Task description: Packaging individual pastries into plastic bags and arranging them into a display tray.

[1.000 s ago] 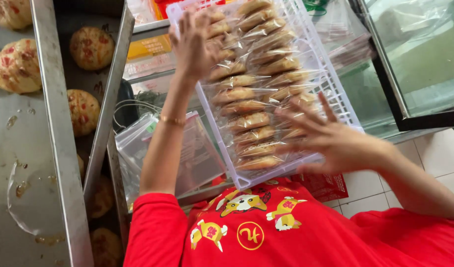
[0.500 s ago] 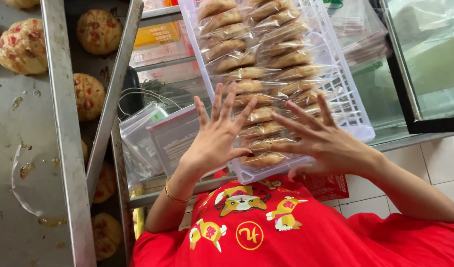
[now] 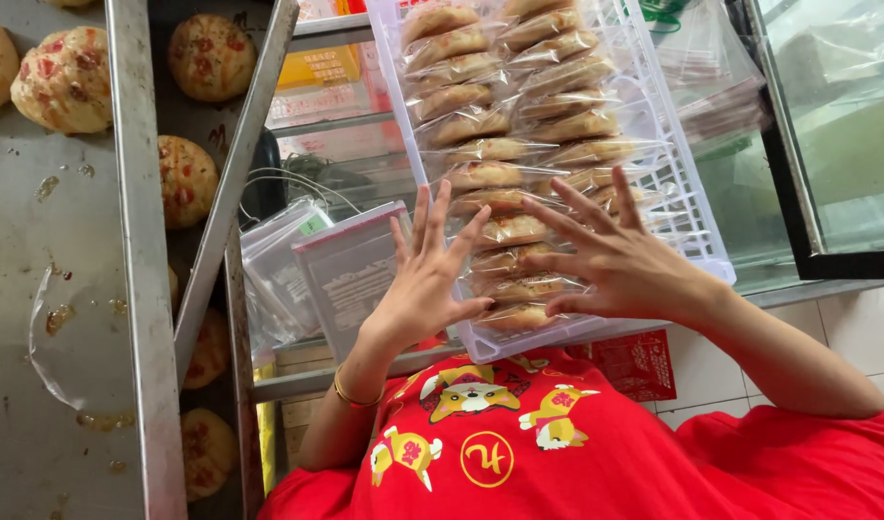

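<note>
Your left hand (image 3: 424, 289) and right hand (image 3: 623, 262): fingers spread, gripping nothing, hovering at 6 o'clock end of white plastic crate (image 3: 687, 207). Clear-wrapped golden pastries (image 3: 499, 149) fill crate in two rows; loading looks finished. Unwrapped round buns (image 3: 64, 79) remain on metal tray (image 3: 38, 318) at 9 o'clock.

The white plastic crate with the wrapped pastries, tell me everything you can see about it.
The white plastic crate is a shallow, rectangular tray with slotted sides, resting tilted on a metal shelf edge. It holds two rows of golden oblong pastries, each sealed in a clear wrapper, overlapping like shingles. Its far end runs out of frame. The left hand and right hand hover with fingers spread over its near end, gripping nothing.
</note>
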